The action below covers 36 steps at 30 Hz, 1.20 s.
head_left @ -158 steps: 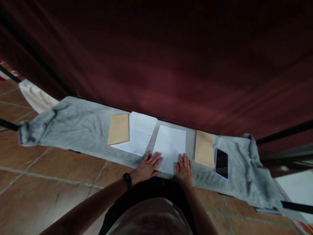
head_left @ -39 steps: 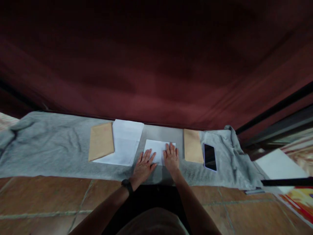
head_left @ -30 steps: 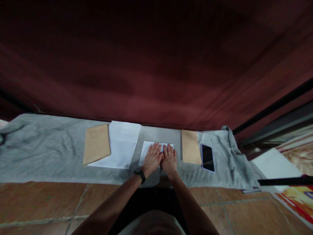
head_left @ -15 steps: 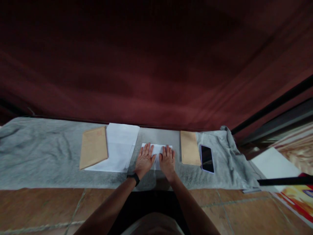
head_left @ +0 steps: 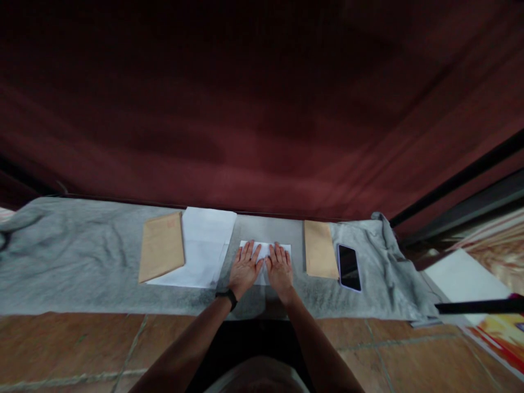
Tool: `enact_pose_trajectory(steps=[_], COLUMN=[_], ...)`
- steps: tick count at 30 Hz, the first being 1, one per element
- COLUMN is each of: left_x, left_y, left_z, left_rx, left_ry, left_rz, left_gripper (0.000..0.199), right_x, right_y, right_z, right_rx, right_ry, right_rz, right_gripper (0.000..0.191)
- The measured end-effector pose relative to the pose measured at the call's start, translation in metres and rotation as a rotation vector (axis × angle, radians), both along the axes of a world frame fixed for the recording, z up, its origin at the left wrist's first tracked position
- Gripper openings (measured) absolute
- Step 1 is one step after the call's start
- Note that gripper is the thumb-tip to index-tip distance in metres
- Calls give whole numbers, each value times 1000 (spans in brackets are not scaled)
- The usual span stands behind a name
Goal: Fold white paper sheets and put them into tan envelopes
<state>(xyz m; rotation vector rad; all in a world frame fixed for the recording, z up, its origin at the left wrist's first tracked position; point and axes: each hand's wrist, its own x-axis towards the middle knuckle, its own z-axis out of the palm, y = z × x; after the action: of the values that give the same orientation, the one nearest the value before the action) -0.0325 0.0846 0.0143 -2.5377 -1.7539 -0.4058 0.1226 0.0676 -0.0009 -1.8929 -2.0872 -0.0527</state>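
A small white sheet of paper (head_left: 262,279), which looks folded, lies on the grey cloth under both palms. My left hand (head_left: 244,267) rests flat on its left part, fingers spread, a dark band around the wrist. Pressed flat on the right part is my right hand (head_left: 280,268), its fingers stretched out. The thumbs come close to each other over the middle of the paper. Larger white sheets (head_left: 204,245) lie to the left of my left hand. A brown envelope (head_left: 162,245) partly covers them, and another brown envelope (head_left: 320,248) lies right of my right hand.
A phone (head_left: 349,267) with a purple edge lies right of the envelope. The grey cloth (head_left: 90,256) is wrinkled at both ends. Behind it rises a dark red surface (head_left: 262,164). A black bar (head_left: 475,307) and a white board (head_left: 462,275) stand at the right, above floor tiles (head_left: 82,344).
My right hand has shifted slightly left, nearer to my left hand, along the paper. The whole view has moved a little. Both hands stay flat.
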Motion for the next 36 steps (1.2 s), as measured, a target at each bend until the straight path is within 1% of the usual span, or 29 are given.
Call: enact_pose_trajectory(steps=[6, 10, 18, 22, 25, 27, 32, 34, 36], left_x=[0, -4, -22, -29, -27, -20, -1, 1, 1], left_y=[1, -1, -12, -17, -27, -37, -63, -67, -67], left_z=[-2, -7, -12, -12, -10, -8, -6, -6, -7], left_rx=[18, 33, 51, 63, 99, 112, 53, 32, 23], left_ry=[-10, -41, -65, -87, -99, -92, -27, -11, -5], left_rz=[4, 39, 85, 99, 125, 102, -60, -72, -73], left_gripper=[56, 60, 67, 66, 62, 60, 54, 53, 53], right_x=[14, 22, 26, 25, 24, 24, 24, 20, 12], right_y=[-8, -15, -20, -19, -19, -19, -18, -22, -30], right_z=[-4, -6, -3, -5, -8, -8, 0, 3, 4], right_rx=[13, 33, 75, 99, 119, 126, 83, 60, 44], right_ry=[2, -1, 1, 10, 16, 18, 14, 19, 25], right_rz=[-91, -127, -135, -137, -143, -145, -167, -174, -135], right_gripper=[52, 55, 55, 55, 54, 54, 53, 54, 55])
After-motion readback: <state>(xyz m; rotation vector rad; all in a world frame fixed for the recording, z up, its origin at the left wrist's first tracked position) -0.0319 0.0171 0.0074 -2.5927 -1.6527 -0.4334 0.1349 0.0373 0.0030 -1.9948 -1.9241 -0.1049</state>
